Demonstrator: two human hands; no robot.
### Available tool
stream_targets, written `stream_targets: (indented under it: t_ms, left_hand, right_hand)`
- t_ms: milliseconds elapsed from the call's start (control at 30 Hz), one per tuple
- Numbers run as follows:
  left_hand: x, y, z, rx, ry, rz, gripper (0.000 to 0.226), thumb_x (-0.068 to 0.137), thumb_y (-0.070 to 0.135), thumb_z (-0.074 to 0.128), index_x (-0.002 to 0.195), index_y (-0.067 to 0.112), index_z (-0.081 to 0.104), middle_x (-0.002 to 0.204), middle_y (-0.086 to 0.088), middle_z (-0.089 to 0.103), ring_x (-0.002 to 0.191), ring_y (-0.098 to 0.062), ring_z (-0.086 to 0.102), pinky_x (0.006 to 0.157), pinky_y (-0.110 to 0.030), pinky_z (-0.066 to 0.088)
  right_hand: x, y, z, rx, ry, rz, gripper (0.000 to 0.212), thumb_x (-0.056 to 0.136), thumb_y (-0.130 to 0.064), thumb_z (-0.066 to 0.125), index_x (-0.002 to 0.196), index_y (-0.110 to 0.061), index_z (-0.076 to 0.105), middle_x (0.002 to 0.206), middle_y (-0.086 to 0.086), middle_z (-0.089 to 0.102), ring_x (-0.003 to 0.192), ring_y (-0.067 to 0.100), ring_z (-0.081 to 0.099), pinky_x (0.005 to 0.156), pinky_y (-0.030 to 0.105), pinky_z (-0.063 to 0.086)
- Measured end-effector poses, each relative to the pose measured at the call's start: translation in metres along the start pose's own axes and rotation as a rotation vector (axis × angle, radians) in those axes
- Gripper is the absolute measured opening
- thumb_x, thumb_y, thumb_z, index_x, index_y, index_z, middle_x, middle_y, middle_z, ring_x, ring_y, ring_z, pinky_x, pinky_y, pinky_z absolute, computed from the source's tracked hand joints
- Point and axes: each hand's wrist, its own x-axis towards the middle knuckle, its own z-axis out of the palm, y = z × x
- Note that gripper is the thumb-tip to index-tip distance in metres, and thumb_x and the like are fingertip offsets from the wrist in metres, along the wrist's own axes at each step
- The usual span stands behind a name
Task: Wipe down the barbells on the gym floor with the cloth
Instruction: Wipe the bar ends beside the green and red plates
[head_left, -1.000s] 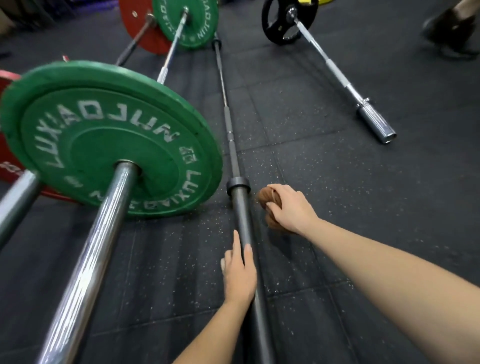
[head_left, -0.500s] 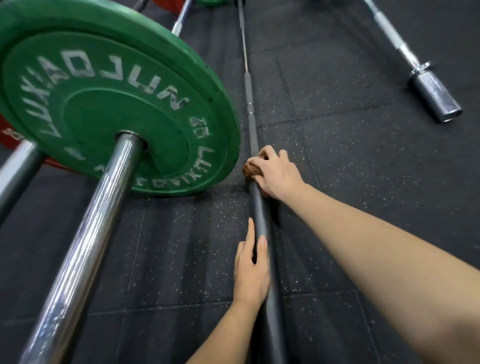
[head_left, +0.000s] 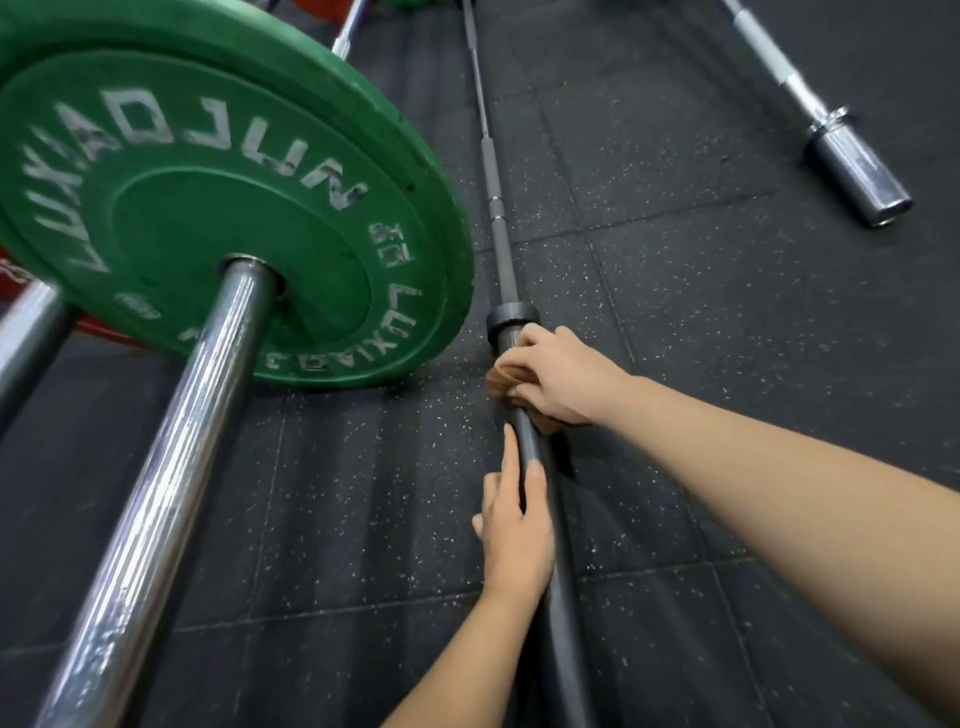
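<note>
A bare black barbell lies on the floor and runs from the bottom centre up to the top of the view. My right hand grips a brown cloth wrapped round the bar's sleeve, just below its collar. Most of the cloth is hidden under my fingers. My left hand rests on the same sleeve lower down, fingers straight along its left side.
A chrome barbell with a big green plate lies close on the left. Another chrome sleeve and a red plate edge show at far left. A silver barbell lies at upper right. The floor is black speckled rubber tiles.
My right hand brought the cloth from the floor beside the bar onto the sleeve and now grips it there. The camera has dipped lower and closer. My left hand stays on the sleeve.
</note>
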Motion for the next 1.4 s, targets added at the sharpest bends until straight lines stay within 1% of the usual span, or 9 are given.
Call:
stream_targets:
  t_ms: [167,267,400,567,767,933,1067,1167,1400]
  left_hand:
    - [-0.002,0.002,-0.008,-0.079,-0.042,-0.013,0.046,0.108,0.053,0.030,0.147,0.072,0.013,0.110,0.042,0.036,0.125,0.005,0.026,0.123,-0.035,0.001]
    - [-0.002,0.002,-0.011,-0.110,-0.067,-0.035,0.045,0.107,0.056,0.031,0.145,0.074,0.015,0.140,0.031,0.036,0.151,-0.013,0.018,0.124,-0.038,0.005]
    - [-0.002,0.001,-0.009,-0.118,-0.051,-0.027,0.042,0.108,0.054,0.030,0.145,0.070,0.024,0.157,0.023,0.034,0.152,-0.015,0.022,0.125,-0.039,0.005]
    - [0.002,-0.003,-0.009,-0.190,0.001,-0.058,0.052,0.109,0.050,0.020,0.160,0.038,0.021,0.164,0.016,0.028,0.153,-0.013,0.021,0.128,-0.041,0.009]
    - [0.004,-0.005,-0.006,-0.101,0.010,-0.025,0.042,0.110,0.044,0.024,0.140,0.026,0.049,0.148,0.006,0.051,0.138,-0.018,0.043,0.122,-0.048,0.021]
    - [0.005,-0.003,-0.015,-0.045,-0.098,-0.008,0.043,0.109,0.046,0.030,0.144,0.025,0.044,0.141,0.011,0.051,0.132,-0.018,0.047,0.118,-0.043,0.028]
    - [0.020,0.000,-0.042,-0.083,-0.266,-0.049,0.035,0.106,0.047,0.047,0.133,0.027,0.054,0.117,0.009,0.065,0.103,-0.012,0.059,0.087,-0.029,0.044]
    - [0.020,-0.005,-0.053,-0.321,-0.262,-0.099,0.026,0.103,0.027,0.059,0.128,0.030,0.064,0.098,0.004,0.068,0.082,-0.012,0.057,0.064,-0.023,0.047]
    - [0.009,-0.033,-0.053,-0.437,-0.273,-0.084,0.024,0.100,0.017,0.065,0.121,0.026,0.074,0.107,0.001,0.076,0.088,-0.010,0.059,0.078,-0.023,0.049]
  right_hand:
    - [0.045,-0.002,-0.002,-0.045,0.121,0.142,0.026,0.102,-0.033,0.056,0.127,-0.032,0.060,0.125,0.004,0.042,0.113,0.035,0.041,0.093,0.051,0.050]
    - [0.043,-0.004,0.000,-0.041,0.108,0.134,0.023,0.103,-0.031,0.055,0.125,-0.030,0.061,0.122,0.005,0.043,0.108,0.033,0.040,0.091,0.048,0.049]
    - [0.009,0.003,0.005,0.097,0.081,0.077,0.024,0.098,-0.031,0.064,0.121,-0.032,0.067,0.123,0.002,0.048,0.109,0.033,0.049,0.099,0.041,0.044]
    - [-0.054,0.002,0.016,0.266,-0.048,-0.050,0.032,0.092,-0.028,0.073,0.124,-0.031,0.070,0.118,-0.005,0.051,0.108,0.023,0.056,0.103,0.033,0.040]
    - [-0.024,0.000,0.011,0.130,0.056,0.037,0.027,0.093,-0.028,0.068,0.119,-0.033,0.069,0.121,-0.001,0.052,0.109,0.031,0.052,0.098,0.041,0.045]
    - [-0.011,-0.016,0.017,0.125,0.143,0.216,0.022,0.098,-0.028,0.062,0.119,-0.033,0.065,0.121,-0.001,0.047,0.102,0.027,0.041,0.091,0.041,0.046]
    - [-0.043,-0.019,0.019,0.137,0.084,0.128,0.022,0.096,-0.030,0.065,0.117,-0.032,0.067,0.119,0.000,0.050,0.107,0.034,0.051,0.098,0.042,0.045]
    - [-0.082,-0.022,0.025,0.178,0.021,0.068,0.029,0.093,-0.032,0.068,0.122,-0.035,0.067,0.120,-0.003,0.052,0.108,0.031,0.055,0.100,0.040,0.045]
    - [-0.109,-0.026,0.031,0.214,-0.035,0.032,0.033,0.091,-0.032,0.068,0.123,-0.040,0.067,0.119,-0.008,0.053,0.109,0.024,0.054,0.099,0.041,0.046]
